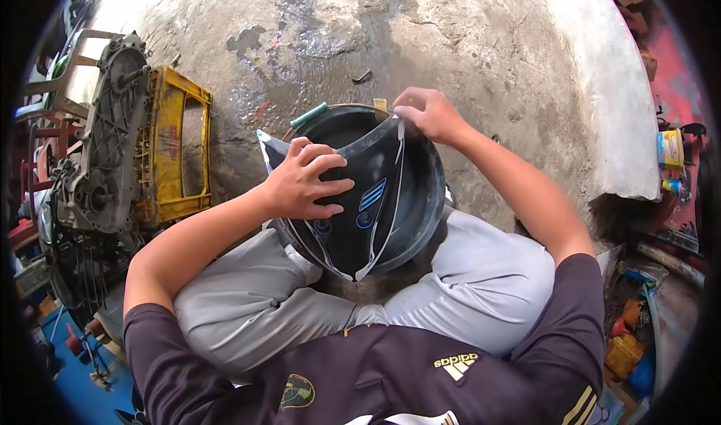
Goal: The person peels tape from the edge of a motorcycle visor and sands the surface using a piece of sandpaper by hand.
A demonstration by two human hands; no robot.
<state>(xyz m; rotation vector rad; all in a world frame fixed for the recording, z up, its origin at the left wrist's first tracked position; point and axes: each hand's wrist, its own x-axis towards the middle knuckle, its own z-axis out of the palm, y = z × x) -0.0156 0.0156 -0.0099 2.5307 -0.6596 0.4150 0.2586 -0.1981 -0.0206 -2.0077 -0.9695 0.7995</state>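
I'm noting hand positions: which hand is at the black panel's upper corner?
The right hand, at the upper right corner of the black panel; the left hand spreads over the panel's face.

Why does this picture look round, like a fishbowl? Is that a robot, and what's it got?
No robot here, just a person with two bare hands! A camera on the person's head looks forward and down, so you see their own shirt and grey trousers. The picture looks curved, with dark corners.

A black basin sits in front of them on the floor, which has wet patches. Over the basin is a dark, pointed panel with blue stripes and white edges. The left hand is spread over it. The right hand has its fingertips at a top corner; I can't tell how tightly.

On the left, a yellow crate stands beside a big metal part.
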